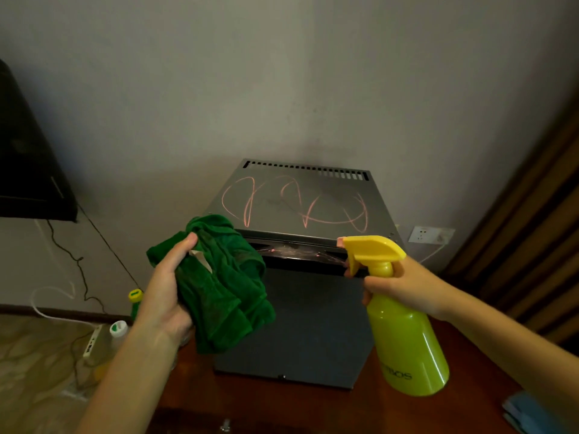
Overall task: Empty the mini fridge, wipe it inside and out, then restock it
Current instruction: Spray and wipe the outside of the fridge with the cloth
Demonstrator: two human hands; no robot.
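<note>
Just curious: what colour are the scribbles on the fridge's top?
The scribbles are pinkish red; head view.

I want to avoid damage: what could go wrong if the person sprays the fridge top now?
Spray from the spray bottle in the right hand might drift into the vent slots or reach the wall socket beside the fridge. The pink scribbles may smear under the green cloth in the left hand.
</note>
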